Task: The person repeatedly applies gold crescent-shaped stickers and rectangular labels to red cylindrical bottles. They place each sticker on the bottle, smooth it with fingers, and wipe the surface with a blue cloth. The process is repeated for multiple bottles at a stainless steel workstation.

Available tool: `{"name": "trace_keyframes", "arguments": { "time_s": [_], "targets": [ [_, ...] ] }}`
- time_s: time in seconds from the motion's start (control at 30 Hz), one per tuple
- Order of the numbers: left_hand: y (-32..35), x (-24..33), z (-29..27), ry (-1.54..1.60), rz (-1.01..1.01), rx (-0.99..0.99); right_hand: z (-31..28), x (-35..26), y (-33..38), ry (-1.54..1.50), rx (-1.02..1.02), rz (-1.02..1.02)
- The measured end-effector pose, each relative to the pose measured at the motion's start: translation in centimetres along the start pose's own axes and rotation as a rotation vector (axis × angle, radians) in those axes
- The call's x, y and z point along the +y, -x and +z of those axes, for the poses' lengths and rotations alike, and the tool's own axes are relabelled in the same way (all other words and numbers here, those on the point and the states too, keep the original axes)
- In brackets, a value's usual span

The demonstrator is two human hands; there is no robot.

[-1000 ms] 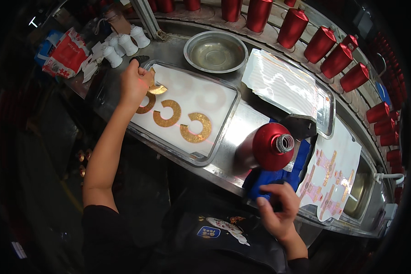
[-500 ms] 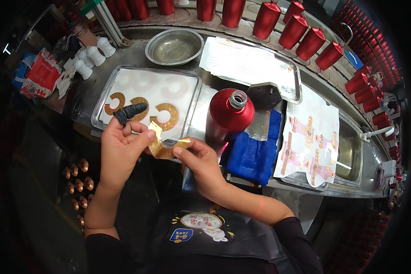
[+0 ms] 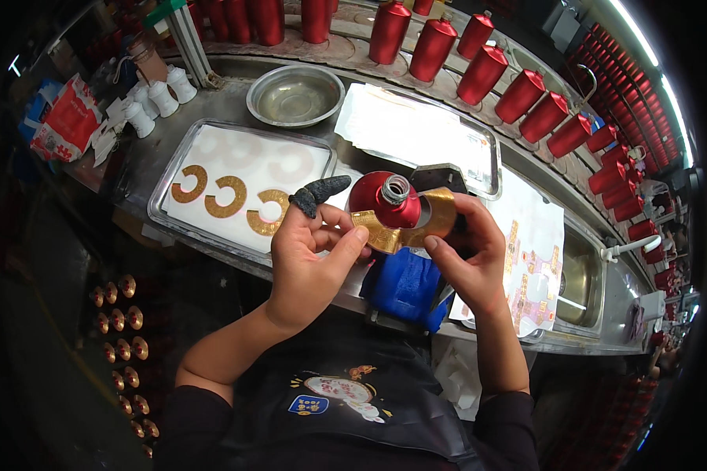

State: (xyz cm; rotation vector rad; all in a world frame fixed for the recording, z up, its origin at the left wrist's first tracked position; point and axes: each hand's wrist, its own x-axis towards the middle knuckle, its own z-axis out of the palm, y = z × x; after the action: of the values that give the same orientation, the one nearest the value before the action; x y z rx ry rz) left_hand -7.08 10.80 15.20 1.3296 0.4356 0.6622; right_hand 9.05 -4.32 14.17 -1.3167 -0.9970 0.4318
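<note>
A gold C-shaped label [image 3: 379, 233] is stretched between my two hands at the near side of a red bottle [image 3: 389, 206] with a bare threaded neck. My left hand [image 3: 314, 263] pinches the label's left part between thumb and fingers; a black wrap [image 3: 320, 193] covers its raised index finger. My right hand [image 3: 473, 255] grips the label's right end, thumb in front. Whether the label touches the bottle I cannot tell. More gold C-shaped labels [image 3: 226, 196] lie on white backing paper in a metal tray [image 3: 162, 206] to the left. Under and before the bottle is a blue cloth [image 3: 407, 290].
A metal bowl [image 3: 295, 96] stands behind the tray. White sheets [image 3: 404, 114] lie on another tray, and a sheet of pink-gold labels [image 3: 538, 259] lies at right by a sink [image 3: 585, 294]. Red bottles [image 3: 483, 74] line a curved conveyor behind. White spools [image 3: 163, 98] stand far left.
Both hands have carried the gold label rightward from beside the tray to the red bottle. My view has also shifted a little.
</note>
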Motion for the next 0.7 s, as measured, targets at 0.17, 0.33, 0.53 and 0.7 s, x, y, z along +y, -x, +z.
{"name": "trace_keyframes", "arguments": {
  "time_s": [0.17, 0.33, 0.53, 0.7],
  "targets": [
    [-1.0, -1.1, -0.4, -0.021, -0.008, 0.011, -0.8, 1.1, -3.1, -0.086, -0.103, 0.107],
    [-1.3, -2.0, -1.1, 0.054, -0.026, 0.03, -0.7, 1.9, -3.8, -0.191, -0.02, 0.155],
    [-1.5, -3.4, -1.4, -0.123, 0.13, 0.061, 0.5, 2.4, -2.7, -0.338, 0.096, 0.241],
    [-1.8, -4.0, -0.6, 0.177, 0.004, -0.108, 1.8, 3.2, -1.9, -0.143, 0.099, 0.128]
  ]
}}
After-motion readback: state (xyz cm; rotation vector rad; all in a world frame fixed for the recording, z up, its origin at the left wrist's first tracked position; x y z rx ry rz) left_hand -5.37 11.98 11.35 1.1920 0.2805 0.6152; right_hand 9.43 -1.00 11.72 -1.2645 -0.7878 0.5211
